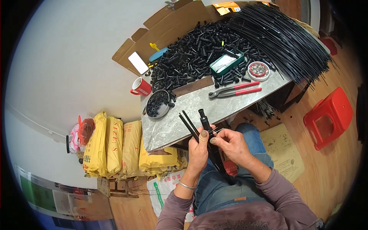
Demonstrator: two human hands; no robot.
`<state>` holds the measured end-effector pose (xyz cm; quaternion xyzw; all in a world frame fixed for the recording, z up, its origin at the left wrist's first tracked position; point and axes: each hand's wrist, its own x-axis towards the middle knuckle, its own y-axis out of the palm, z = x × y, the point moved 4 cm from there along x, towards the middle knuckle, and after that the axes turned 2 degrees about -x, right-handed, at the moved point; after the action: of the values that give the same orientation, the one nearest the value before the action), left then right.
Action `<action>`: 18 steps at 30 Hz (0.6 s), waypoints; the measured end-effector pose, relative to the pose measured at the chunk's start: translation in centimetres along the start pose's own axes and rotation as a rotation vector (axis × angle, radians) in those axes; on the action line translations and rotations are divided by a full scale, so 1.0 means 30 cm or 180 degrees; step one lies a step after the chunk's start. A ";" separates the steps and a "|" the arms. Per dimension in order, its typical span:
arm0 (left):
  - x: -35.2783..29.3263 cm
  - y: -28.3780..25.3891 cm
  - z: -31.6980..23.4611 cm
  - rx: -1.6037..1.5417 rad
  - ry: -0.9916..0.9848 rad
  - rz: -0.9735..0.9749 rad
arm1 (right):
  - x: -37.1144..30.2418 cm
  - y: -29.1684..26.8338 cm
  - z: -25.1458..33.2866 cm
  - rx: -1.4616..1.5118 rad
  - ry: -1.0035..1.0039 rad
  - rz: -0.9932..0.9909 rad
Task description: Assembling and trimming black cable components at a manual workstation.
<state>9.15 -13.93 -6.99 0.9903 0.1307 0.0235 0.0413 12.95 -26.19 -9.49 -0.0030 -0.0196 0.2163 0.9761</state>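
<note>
Two hands, one red mug, one red stool, one green box, one red-handled tool

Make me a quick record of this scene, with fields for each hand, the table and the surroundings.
Left hand: grip closed on slim black rods and a black tubular fitting
Right hand: thumb and forefinger at the fitting; a thin pale strand shows there, hold unclear
Table: heap of small black parts, bundle of long black rods, red-handled pincers, green box, red mug
Left of table: yellow sacks
Right of table: red stool
</note>
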 end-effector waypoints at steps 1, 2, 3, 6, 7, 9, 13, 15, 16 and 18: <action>-0.001 0.001 -0.001 0.0049 0.0024 -0.0020 | 0.000 -0.001 -0.004 0.0037 0.0018 0.0026; -0.001 0.000 0.000 0.0051 0.0025 -0.0025 | 0.003 -0.002 -0.005 0.0074 0.0034 0.0054; 0.000 -0.002 0.002 0.0101 0.0021 -0.0042 | 0.004 -0.006 0.003 0.0076 0.0035 0.0060; -0.003 -0.004 -0.003 0.0180 0.0053 -0.0043 | 0.004 -0.008 0.020 -0.0145 0.0154 0.0257; -0.006 -0.004 -0.007 0.0212 0.0084 -0.0024 | 0.005 -0.006 0.019 -0.0188 0.0078 0.0292; -0.003 -0.006 -0.005 0.0173 0.0056 -0.0017 | 0.011 0.000 0.014 -0.0222 -0.0003 0.0323; -0.006 0.004 -0.014 0.0280 0.0048 -0.0027 | 0.005 -0.003 -0.002 0.0551 0.0315 0.0188; -0.008 -0.002 -0.010 0.0279 0.0038 -0.0020 | 0.003 -0.003 0.006 0.0506 0.0305 0.0191; -0.010 -0.005 -0.008 0.0275 0.0024 -0.0009 | 0.001 -0.001 0.013 0.0422 0.0286 0.0191; -0.016 -0.010 -0.005 0.0283 0.0043 -0.0029 | 0.004 0.002 0.011 0.0336 0.0251 0.0196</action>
<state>8.61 -13.76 -6.88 0.9903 0.1364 0.0240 -0.0036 13.03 -26.10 -9.15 0.0394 0.0304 0.2467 0.9678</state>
